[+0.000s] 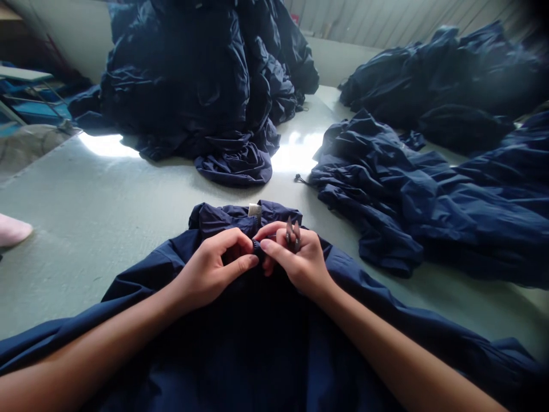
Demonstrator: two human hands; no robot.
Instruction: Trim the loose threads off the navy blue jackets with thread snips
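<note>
A navy jacket (257, 343) lies spread on the table in front of me, its collar end away from me and a small pale label (254, 210) showing at the neck. With thumb and fingers, my left hand (218, 263) pinches the jacket's edge near the collar, where zip teeth seem to show. Close against it, my right hand (298, 257) grips the same edge between thumb and forefinger. Small metal thread snips (293, 233) are tucked in the right hand's fingers, blades pointing up and away. The exact spot between the fingertips is partly hidden.
A tall heap of navy garments (184, 74) stands at the back of the pale table (107, 212). More garments (412, 189) lie crumpled on the right, with another pile (437, 80) behind them. Something pink (15, 230) enters at the left edge.
</note>
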